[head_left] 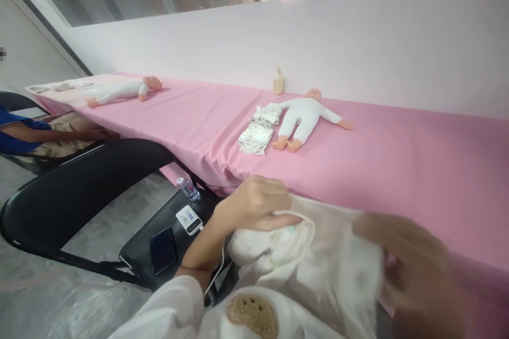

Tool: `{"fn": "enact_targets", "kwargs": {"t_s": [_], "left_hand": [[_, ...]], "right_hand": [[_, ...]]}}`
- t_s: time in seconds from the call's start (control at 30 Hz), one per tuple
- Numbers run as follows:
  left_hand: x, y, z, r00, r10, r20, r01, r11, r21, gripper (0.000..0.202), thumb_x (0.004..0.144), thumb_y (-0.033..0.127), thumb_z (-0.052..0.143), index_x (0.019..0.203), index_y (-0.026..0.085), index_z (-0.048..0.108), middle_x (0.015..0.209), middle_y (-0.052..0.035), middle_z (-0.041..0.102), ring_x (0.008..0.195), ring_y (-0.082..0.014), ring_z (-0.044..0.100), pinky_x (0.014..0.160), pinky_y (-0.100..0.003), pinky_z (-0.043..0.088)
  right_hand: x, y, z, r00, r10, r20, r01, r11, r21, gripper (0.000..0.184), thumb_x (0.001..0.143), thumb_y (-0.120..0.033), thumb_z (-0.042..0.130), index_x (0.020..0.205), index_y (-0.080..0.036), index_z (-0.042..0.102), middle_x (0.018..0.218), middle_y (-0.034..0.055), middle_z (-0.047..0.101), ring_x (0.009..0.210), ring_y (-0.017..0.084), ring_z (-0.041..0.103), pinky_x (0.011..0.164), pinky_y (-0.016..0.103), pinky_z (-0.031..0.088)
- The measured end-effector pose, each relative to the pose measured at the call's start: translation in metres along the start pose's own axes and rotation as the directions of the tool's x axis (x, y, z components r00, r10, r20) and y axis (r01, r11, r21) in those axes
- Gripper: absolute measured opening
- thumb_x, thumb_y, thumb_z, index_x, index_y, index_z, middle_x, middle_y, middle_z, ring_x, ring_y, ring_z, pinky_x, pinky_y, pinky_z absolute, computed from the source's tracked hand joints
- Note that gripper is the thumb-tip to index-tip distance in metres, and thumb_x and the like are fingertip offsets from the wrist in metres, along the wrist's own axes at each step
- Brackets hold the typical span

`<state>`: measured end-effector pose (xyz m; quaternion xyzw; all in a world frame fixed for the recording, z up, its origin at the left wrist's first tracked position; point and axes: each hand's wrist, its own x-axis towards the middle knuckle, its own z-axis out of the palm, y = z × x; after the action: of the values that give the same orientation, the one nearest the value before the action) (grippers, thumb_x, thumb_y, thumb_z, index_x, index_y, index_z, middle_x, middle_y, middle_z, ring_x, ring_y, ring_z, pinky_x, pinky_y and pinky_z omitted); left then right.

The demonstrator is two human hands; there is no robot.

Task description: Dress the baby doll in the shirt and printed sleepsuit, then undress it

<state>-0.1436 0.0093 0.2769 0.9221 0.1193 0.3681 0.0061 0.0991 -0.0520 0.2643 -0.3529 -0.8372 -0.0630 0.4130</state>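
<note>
My left hand [254, 204] is closed in a pinch on the edge of a cream baby garment [318, 265] held just in front of me at the near edge of the pink table [417, 159]. My right hand [413, 270] is blurred at the lower right and grips the same garment's other side. Farther back on the table lies a baby doll in a white suit [304, 116], with a stack of folded cloths [258, 130] to its left and a small bottle [278, 82] behind it against the wall.
A black folding chair [87, 190] stands at my left; on its seat lie a phone [163, 250], a white power bank [189, 219] and a water bottle [187, 188]. A second doll [123, 90] lies far left on the table. Another person's arm [35, 135] shows at left.
</note>
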Motion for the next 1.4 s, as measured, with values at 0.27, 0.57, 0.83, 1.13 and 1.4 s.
{"fn": "enact_targets", "kwargs": {"t_s": [0.27, 0.57, 0.83, 1.13, 1.4], "left_hand": [[0.003, -0.018, 0.023, 0.977, -0.197, 0.081, 0.142, 0.885, 0.443, 0.037, 0.092, 0.038, 0.039, 0.065, 0.016, 0.049, 0.061, 0.0001, 0.047, 0.058, -0.0114, 0.045, 0.052, -0.024, 0.029], [0.004, -0.021, 0.029, 0.958, -0.26, 0.123, 0.166, 0.85, 0.501, 0.027, 0.089, 0.032, 0.049, 0.07, 0.014, 0.059, 0.091, -0.0041, 0.057, 0.069, -0.0105, 0.05, 0.051, -0.025, 0.027], [0.006, -0.02, 0.039, 0.913, -0.313, 0.262, 0.178, 0.883, 0.434, 0.028, 0.085, 0.022, 0.054, 0.059, 0.015, 0.054, 0.058, -0.0026, 0.053, 0.065, -0.0155, 0.044, 0.049, -0.028, 0.023], [-0.017, -0.009, 0.063, 0.858, -0.47, 0.207, 0.401, 0.866, 0.299, 0.014, 0.08, 0.018, 0.051, 0.066, 0.017, 0.052, 0.062, -0.0017, 0.054, 0.067, -0.0167, 0.049, 0.064, -0.029, 0.034], [-0.043, 0.001, 0.09, 0.481, -0.868, 0.12, 0.764, 0.348, -0.544, 0.045, 0.073, 0.015, 0.053, 0.116, 0.018, 0.042, 0.06, 0.0071, 0.047, 0.053, -0.0095, 0.044, 0.054, -0.021, 0.033]], "right_hand": [[0.019, 0.02, 0.019, 0.974, 0.1, 0.205, -0.064, 0.982, -0.175, 0.029, 0.085, -0.023, 0.048, 0.059, -0.019, 0.058, 0.046, -0.0023, 0.05, 0.045, 0.008, 0.042, 0.049, 0.023, 0.028], [0.016, 0.022, 0.031, 0.983, 0.059, 0.172, 0.011, 0.925, -0.38, 0.028, 0.091, -0.025, 0.046, 0.068, -0.017, 0.061, 0.051, -0.0006, 0.05, 0.05, 0.011, 0.042, 0.052, 0.025, 0.024], [0.012, 0.026, 0.046, 0.97, 0.144, 0.196, -0.038, 0.885, -0.463, 0.021, 0.087, -0.016, 0.045, 0.071, -0.017, 0.059, 0.048, -0.0012, 0.042, 0.049, 0.013, 0.037, 0.051, 0.027, 0.024], [-0.001, 0.027, 0.084, 0.937, 0.328, 0.119, -0.288, 0.919, -0.269, 0.017, 0.077, -0.016, 0.053, 0.063, -0.021, 0.045, 0.064, 0.0001, 0.052, 0.059, 0.014, 0.047, 0.055, 0.025, 0.03], [-0.014, -0.004, 0.128, 0.765, 0.64, 0.066, -0.636, 0.736, 0.232, 0.019, 0.076, -0.016, 0.051, 0.094, -0.019, 0.053, 0.06, -0.0038, 0.054, 0.054, 0.013, 0.052, 0.054, 0.023, 0.038]]}}
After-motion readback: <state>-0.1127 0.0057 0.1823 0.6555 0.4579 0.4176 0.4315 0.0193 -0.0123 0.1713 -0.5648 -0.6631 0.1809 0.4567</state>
